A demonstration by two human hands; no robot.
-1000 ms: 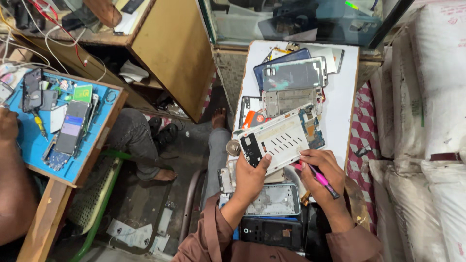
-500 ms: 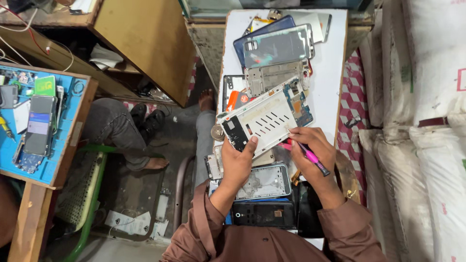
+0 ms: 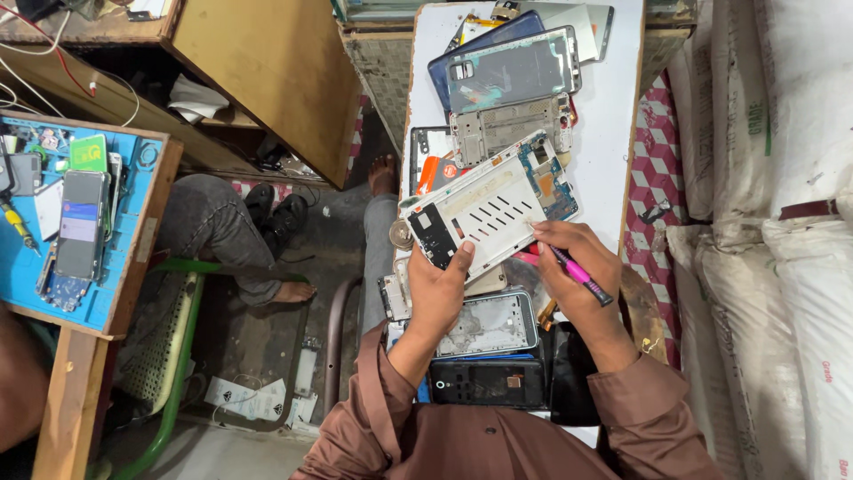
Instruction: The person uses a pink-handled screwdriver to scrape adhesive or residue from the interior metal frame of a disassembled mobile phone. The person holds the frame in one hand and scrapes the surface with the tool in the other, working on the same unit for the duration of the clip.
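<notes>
We hold the white phone frame (image 3: 490, 212) in our left hand (image 3: 437, 293), its long axis slanting toward the white table's (image 3: 609, 116) far right corner, while our nearer right hand (image 3: 577, 267), pinching the pink screwdriver (image 3: 577, 276), meets its lower right edge.

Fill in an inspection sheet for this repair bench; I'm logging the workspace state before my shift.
Surface: white table, mostly covered.
Job's things: white phone frame with exposed circuit board, tilted above the table; pink tool.
Clutter: phone shells and back covers, dark handset, silver frame.
Hands: left hand grips the frame's lower edge; right hand holds the pink tool against it.
Cables: wires by the blue tray.
Surroundings: white sacks; another person's legs.
</notes>
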